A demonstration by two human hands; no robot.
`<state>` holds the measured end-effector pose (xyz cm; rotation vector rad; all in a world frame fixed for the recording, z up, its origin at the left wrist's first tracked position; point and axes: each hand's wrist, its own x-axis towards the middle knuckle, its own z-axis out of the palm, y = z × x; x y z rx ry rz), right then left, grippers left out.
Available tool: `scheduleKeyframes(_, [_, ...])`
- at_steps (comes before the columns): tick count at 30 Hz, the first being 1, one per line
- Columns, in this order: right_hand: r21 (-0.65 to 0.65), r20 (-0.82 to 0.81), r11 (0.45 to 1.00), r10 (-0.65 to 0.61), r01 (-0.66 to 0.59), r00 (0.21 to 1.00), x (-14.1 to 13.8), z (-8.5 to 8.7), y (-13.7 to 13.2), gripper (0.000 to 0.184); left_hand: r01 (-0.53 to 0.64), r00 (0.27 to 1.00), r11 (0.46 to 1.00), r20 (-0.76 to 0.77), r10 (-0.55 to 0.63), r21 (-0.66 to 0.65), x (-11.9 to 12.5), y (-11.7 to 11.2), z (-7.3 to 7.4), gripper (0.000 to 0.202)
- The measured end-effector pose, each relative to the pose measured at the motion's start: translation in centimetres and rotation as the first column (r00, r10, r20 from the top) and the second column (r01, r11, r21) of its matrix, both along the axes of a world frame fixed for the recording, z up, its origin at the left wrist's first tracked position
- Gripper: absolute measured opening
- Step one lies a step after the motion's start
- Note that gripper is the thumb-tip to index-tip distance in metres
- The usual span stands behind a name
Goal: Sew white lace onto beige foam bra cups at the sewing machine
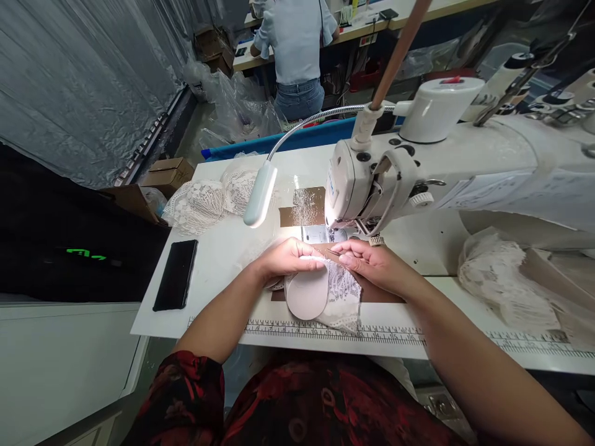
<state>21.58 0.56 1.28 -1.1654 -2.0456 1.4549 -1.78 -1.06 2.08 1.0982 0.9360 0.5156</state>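
My left hand [294, 256] is closed on a pale, rounded bra cup [307, 294], with the thumb on top. White lace [344, 288] spreads from the cup's right side, its lower end lying over the table's front. At the lace's upper edge, the fingers of my right hand [365, 259] are pinched together. A thin, dark sliver shows by those fingertips, too small to name. Both hands are just in front of the needle area of a white sewing machine [351, 186], under its light. The edge between my hands is partly hidden by fingers.
Lace cups [198, 204] lie at the table's back left, near a black phone [175, 274]. A lamp [260, 195] on a bendy neck hangs over the table. Stacked lace pieces [502, 282] lie at right. A printed ruler [307, 330] runs along the front edge. Another person [297, 49] sits beyond.
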Motion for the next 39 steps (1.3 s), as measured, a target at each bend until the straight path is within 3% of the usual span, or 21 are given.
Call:
scheduleKeyframes(8, [-0.066,-0.047,0.996,0.062,-0.065,0.997,-0.5,0.5,-0.1,0.034,-0.027,0.998,0.998,0.049,0.03,-0.061,-0.2,0.1,0.1,0.031])
scheduleKeyframes(18, [0.102,-0.079,0.99,0.104,-0.096,0.991,-1.2,0.2,-0.4,0.024,0.044,0.999,0.998,-0.004,-0.045,-0.037,0.0,0.0,-0.4,0.029])
scheduleKeyframes(21, [0.1,-0.085,0.994,0.05,-0.041,0.995,-1.1,-0.2,-0.4,0.023,0.038,0.999,0.999,0.002,-0.038,-0.037,-0.1,0.1,-0.5,0.029])
scheduleKeyframes(27, [-0.022,-0.086,0.998,-0.055,0.054,0.995,-1.0,-0.6,-0.6,0.03,0.02,1.0,1.0,0.019,-0.02,-0.016,0.1,0.0,-0.3,0.032])
scheduleKeyframes(33, [0.284,0.118,0.959,-0.015,-0.02,0.993,-1.9,-0.2,-0.8,0.024,0.002,1.0,0.995,0.029,-0.005,0.104,0.0,0.3,-0.2,0.031])
scheduleKeyframes(36, [0.303,0.238,0.947,0.028,-0.102,0.971,-1.6,0.1,-0.6,0.023,0.04,0.994,0.965,-0.105,-0.013,0.258,-1.9,1.0,0.7,0.033])
scheduleKeyframes(39, [0.288,0.366,0.936,0.086,-0.201,0.926,-0.9,0.6,-0.2,0.026,-0.027,0.923,0.89,-0.33,0.197,0.454,-4.6,1.4,2.1,0.033])
